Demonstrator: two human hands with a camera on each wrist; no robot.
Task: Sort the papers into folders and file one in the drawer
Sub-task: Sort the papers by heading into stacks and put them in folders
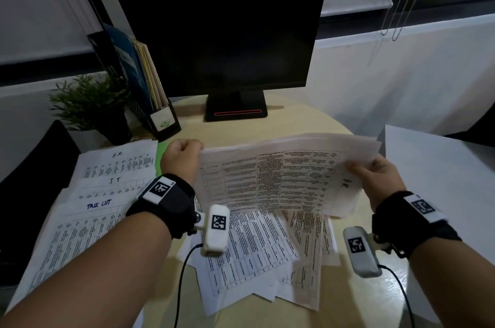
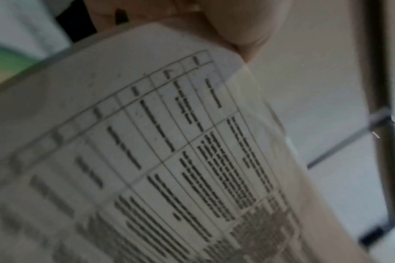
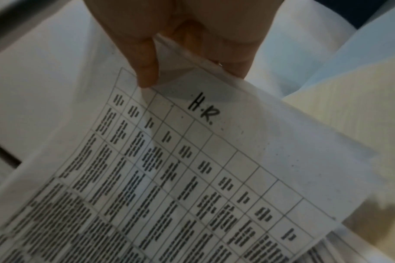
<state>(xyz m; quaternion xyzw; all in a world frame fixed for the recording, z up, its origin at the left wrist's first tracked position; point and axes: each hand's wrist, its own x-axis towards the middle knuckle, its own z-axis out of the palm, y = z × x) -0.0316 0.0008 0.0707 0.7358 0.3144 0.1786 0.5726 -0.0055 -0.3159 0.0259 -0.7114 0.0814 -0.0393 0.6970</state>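
- HR sheet point(image 1: 281, 180) was held above the desk point(image 1: 308, 118), pinched by left hand point(image 1: 182, 158) and right hand point(image 1: 380, 177).
- Sorting step judged underway; placement on the HR pile point(image 1: 117, 164) judged next.

An office — a desk point(image 1: 308, 124) with a monitor point(image 1: 219, 43), a file holder point(image 1: 150, 91) and printed papers point(image 1: 254, 252).

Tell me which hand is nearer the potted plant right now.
Left. The left hand grips the held sheet's left edge, just right of the potted plant. The right hand pinches the opposite edge, far across the desk.
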